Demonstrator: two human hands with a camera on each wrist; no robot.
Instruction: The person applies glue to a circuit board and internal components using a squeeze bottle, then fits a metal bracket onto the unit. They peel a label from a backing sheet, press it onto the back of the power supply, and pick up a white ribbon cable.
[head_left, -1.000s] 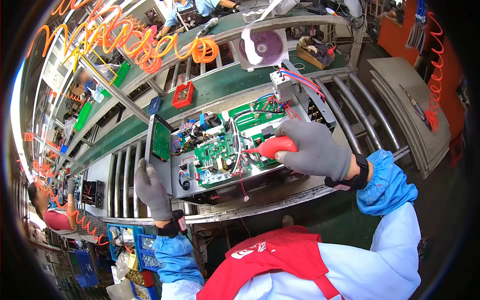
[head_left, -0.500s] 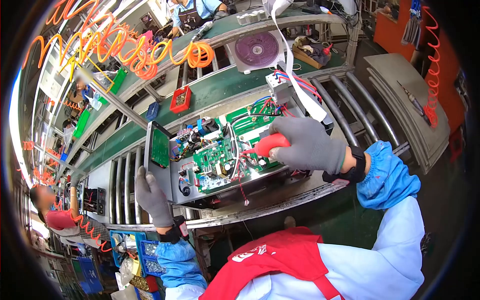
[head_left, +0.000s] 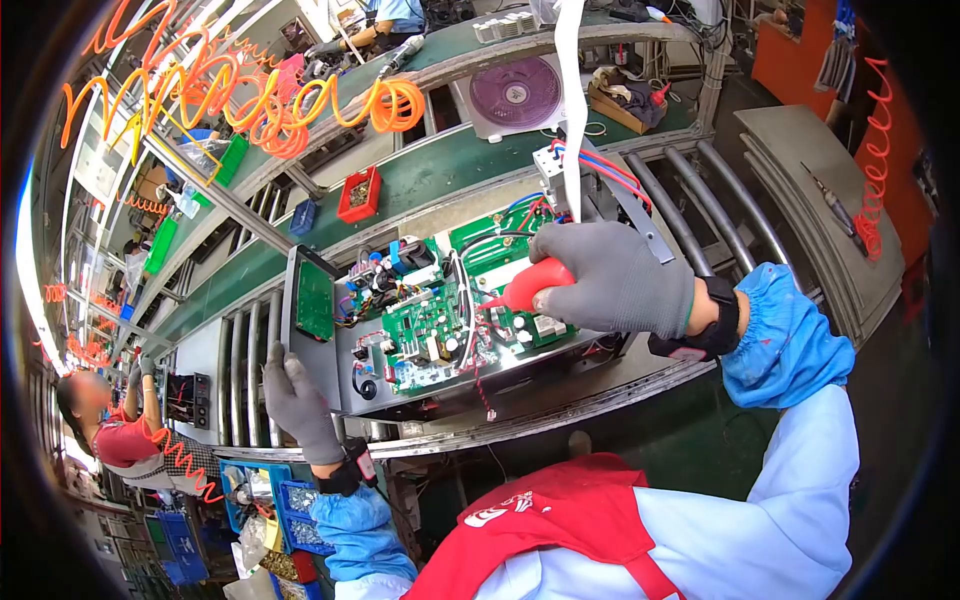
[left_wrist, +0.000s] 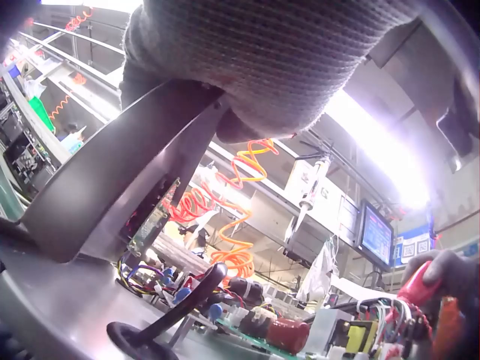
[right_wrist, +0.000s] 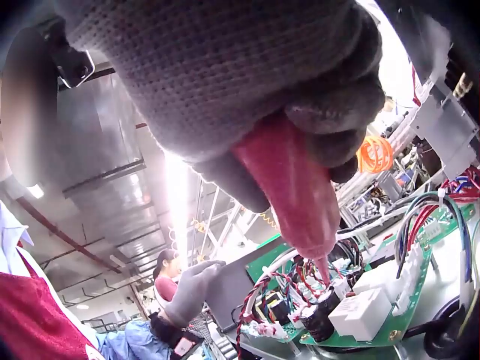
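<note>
A metal chassis with green circuit boards (head_left: 430, 330) and bundled wires lies on the roller line. My gloved right hand (head_left: 620, 280) grips a red bottle (head_left: 538, 284) with a narrow tip; in the right wrist view the bottle (right_wrist: 292, 187) points down at wires and components on the board (right_wrist: 397, 322). My gloved left hand (head_left: 303, 408) rests against the outer edge of the upright end panel (head_left: 312, 300) on the chassis's left. In the left wrist view that hand (left_wrist: 247, 60) covers the top of the dark panel (left_wrist: 97, 172), its fingertips partly hidden.
Behind the chassis are a red bin (head_left: 359, 195) of small parts, a blue bin (head_left: 304, 217) and a purple fan (head_left: 516, 92). A white strip (head_left: 570, 110) hangs by the chassis's right end. Orange coiled hoses (head_left: 398, 106) hang above. Rollers (head_left: 715, 205) flank the chassis.
The red bottle and right hand have shifted slightly left, the bottle still held. The white strip has swung across the view to the chassis's back. My left hand stays by the end panel.
</note>
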